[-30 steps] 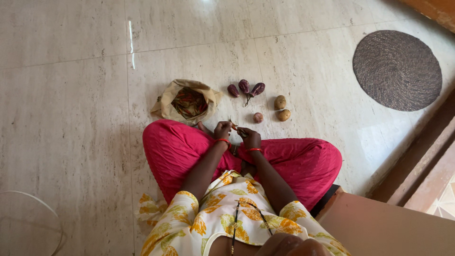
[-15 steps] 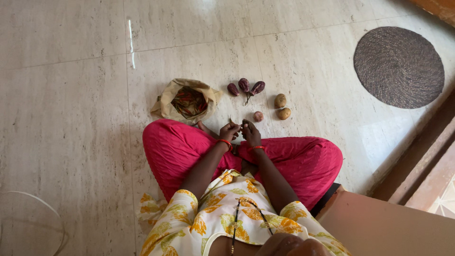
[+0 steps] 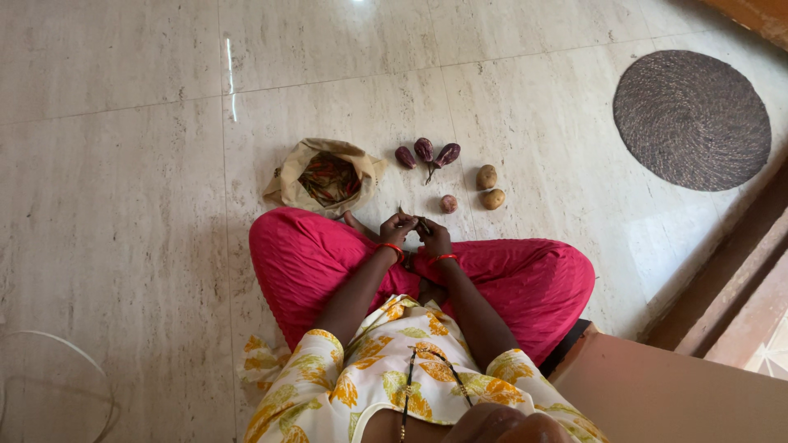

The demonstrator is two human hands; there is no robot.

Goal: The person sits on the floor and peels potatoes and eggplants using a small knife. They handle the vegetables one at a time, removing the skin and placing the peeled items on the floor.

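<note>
A pale stone floor [image 3: 123, 205] is filling most of the frame, with thin joint lines running across it and a glare streak lying in the upper left. A round woven mat [image 3: 692, 120] is lying in the upper right, well apart from everything else. A person is sitting cross-legged at the lower centre, in pink trousers and a yellow flowered top.

Just above the left knee, a crumpled paper bag [image 3: 328, 174] is sitting open on the floor, its mouth facing up. It is holding a heap of thin reddish and green pods; what kind they are is too small to tell. To the right of the bag, three dark purple eggplants [image 3: 428, 153] are lying close together near the upper centre. Further right, two brown potatoes [image 3: 490, 187] are lying just beside each other, and a small onion [image 3: 448, 203] is resting a little below and left of them.

Both hands are meeting at the centre of the frame, just above the crossed legs. The left hand [image 3: 398, 229] and the right hand [image 3: 433, 236] are each wearing a red bangle at the wrist. Between them they are pinching a small thin green pod [image 3: 419, 223], each grip closed narrowly on it, fingertips nearly touching.
</note>
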